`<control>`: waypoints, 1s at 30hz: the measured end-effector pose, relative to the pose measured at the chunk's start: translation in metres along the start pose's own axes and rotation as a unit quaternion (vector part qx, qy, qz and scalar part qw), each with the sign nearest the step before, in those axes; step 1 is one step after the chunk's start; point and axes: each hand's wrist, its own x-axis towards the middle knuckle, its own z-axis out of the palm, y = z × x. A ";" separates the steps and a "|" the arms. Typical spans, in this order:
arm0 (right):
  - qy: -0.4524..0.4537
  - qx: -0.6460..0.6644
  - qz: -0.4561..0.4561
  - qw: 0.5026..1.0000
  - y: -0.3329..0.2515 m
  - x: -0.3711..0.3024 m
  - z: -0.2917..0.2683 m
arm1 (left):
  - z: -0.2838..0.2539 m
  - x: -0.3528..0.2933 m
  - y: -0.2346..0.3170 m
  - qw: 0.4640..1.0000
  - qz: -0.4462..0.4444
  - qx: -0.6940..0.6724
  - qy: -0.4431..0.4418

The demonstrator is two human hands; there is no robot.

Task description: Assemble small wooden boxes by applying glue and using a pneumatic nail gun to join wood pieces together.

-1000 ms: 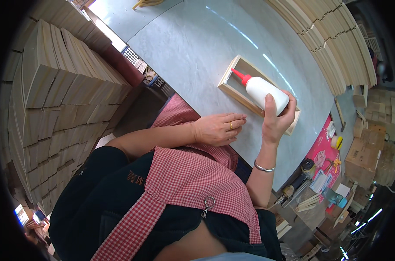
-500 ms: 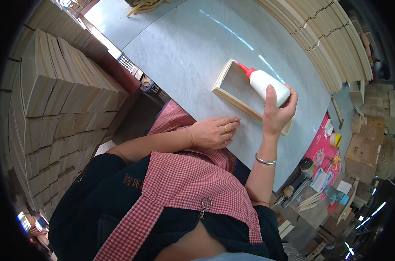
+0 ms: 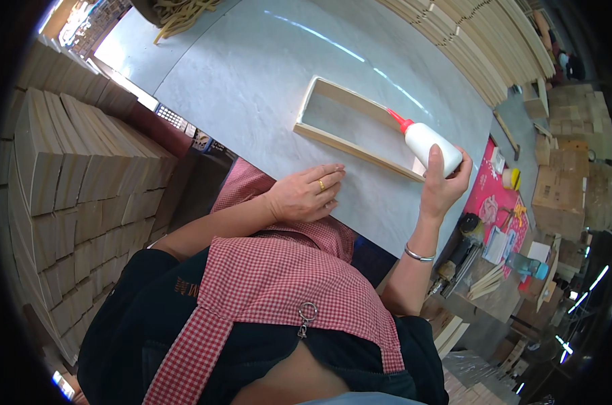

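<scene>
Holding bottle [image 3: 431, 150], right hand [image 3: 444, 185] by frame [image 3: 360, 152] edge; tabletop [image 3: 242, 88] room leftward

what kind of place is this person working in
Probably a small woodworking workshop: tall stacks of cut wooden pieces stand beside the table, and the right hand holds a glue-type bottle over a wooden frame.

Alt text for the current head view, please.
A right hand tilts a white bottle, its red nozzle near the far side of a wooden frame on a grey table; the left hand lies nearer the body.
</scene>
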 end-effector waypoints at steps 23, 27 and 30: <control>0.113 -0.084 0.032 0.989 0.054 0.001 -0.079 | -0.003 0.006 0.007 1.000 -0.001 0.027 -0.013; 0.099 -0.121 0.000 0.988 0.053 -0.014 -0.095 | -0.003 0.006 0.006 1.000 0.002 0.028 -0.009; 0.094 -0.094 0.051 0.990 0.037 -0.034 -0.107 | -0.003 0.006 0.006 1.000 0.004 0.028 -0.006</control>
